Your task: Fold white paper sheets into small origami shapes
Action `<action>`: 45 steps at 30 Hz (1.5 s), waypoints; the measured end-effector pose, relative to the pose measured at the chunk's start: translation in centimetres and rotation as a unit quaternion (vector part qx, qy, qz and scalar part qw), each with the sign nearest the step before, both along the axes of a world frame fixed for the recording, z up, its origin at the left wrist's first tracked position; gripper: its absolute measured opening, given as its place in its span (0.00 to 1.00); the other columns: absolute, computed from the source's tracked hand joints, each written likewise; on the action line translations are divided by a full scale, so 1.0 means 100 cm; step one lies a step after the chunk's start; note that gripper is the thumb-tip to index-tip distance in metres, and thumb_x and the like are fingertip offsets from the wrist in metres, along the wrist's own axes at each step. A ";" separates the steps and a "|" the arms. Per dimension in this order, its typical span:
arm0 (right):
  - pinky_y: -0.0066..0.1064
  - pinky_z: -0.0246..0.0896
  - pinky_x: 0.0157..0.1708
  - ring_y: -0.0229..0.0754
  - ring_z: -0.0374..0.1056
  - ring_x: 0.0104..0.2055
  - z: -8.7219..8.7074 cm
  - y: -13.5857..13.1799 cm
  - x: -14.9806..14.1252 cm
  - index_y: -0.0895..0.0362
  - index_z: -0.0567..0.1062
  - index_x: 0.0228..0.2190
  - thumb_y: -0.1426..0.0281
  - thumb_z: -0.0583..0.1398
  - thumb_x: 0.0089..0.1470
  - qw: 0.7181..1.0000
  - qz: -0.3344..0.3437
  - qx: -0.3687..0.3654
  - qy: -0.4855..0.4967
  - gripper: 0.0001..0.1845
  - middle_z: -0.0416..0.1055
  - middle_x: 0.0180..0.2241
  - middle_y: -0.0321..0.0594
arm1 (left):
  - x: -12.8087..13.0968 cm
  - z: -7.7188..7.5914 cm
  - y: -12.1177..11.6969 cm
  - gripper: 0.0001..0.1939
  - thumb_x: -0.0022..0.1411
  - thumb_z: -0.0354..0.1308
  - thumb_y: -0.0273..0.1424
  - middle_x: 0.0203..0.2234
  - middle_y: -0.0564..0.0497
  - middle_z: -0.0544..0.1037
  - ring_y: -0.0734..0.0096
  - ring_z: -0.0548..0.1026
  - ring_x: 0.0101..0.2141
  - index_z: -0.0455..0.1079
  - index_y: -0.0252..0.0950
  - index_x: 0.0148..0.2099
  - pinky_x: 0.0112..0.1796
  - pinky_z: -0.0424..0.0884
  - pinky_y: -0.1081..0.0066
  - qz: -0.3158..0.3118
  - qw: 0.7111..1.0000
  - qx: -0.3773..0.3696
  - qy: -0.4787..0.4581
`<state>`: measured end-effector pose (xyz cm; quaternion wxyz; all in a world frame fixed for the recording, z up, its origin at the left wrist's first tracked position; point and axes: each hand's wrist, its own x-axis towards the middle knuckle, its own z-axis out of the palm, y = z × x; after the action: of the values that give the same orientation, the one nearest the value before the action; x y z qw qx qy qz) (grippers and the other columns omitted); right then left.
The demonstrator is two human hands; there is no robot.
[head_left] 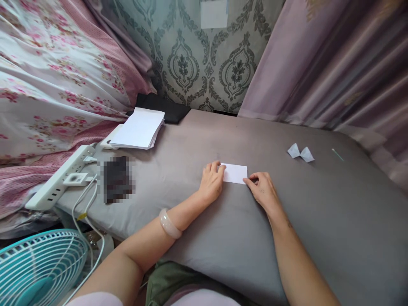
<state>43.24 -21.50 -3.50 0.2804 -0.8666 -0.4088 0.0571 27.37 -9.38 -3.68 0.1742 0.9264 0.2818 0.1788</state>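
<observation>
Wore a thick, glossy, milky pinkish-white bangle [170, 224] around the left forearm [186, 212]. Was dressed in a pale lilac top [204, 298] with a short sleeve [97, 299], plus dark olive-green bottoms [168, 278]. Had a small, faint marking [262, 191] on the right hand [264, 190].

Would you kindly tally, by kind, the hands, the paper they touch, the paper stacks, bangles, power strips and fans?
Hands: 2 (left hand, right hand)
Touched paper: 1
Paper stack: 1
Bangle: 1
Power strip: 1
Fan: 1
Total: 7
</observation>
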 end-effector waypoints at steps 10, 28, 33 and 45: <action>0.46 0.43 0.64 0.50 0.44 0.67 -0.013 0.013 -0.060 0.67 0.53 0.62 0.61 0.43 0.62 0.975 0.208 -0.021 -0.080 0.33 0.49 0.65 0.56 | 0.005 -0.018 0.012 0.21 0.61 0.46 0.21 0.58 0.37 0.66 0.63 0.65 0.58 0.62 0.32 0.57 0.57 0.61 0.62 -0.126 0.991 -0.034 -0.022; 0.48 0.59 0.51 0.56 0.63 0.54 -0.006 0.005 -0.021 0.63 0.73 0.48 0.62 0.47 0.60 0.967 0.137 -0.076 -0.203 0.25 0.66 0.55 0.56 | 0.001 -0.003 0.030 0.26 0.56 0.60 0.34 0.60 0.31 0.60 0.51 0.59 0.61 0.61 0.29 0.55 0.58 0.58 0.55 -0.049 0.994 -0.100 0.019; 0.45 0.60 0.49 0.52 0.64 0.49 -0.008 0.008 -0.005 0.58 0.75 0.42 0.61 0.53 0.56 0.980 0.114 -0.002 -0.161 0.19 0.70 0.50 0.49 | 0.000 -0.006 0.032 0.23 0.52 0.63 0.33 0.58 0.36 0.63 0.53 0.61 0.59 0.64 0.34 0.50 0.58 0.59 0.55 -0.028 0.990 -0.135 -0.037; 0.46 0.53 0.57 0.53 0.54 0.60 -0.002 0.003 -0.013 0.57 0.60 0.59 0.65 0.57 0.54 0.983 0.097 0.098 -0.118 0.31 0.58 0.59 0.51 | -0.002 0.008 0.019 0.06 0.52 0.62 0.28 0.40 0.48 0.71 0.64 0.68 0.46 0.70 0.37 0.34 0.49 0.64 0.63 0.029 0.976 -0.186 -0.106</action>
<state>41.96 -21.18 -3.75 0.3069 -0.7918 -0.5248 -0.0585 27.15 -7.51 -2.89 0.3669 0.8449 0.3171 0.2260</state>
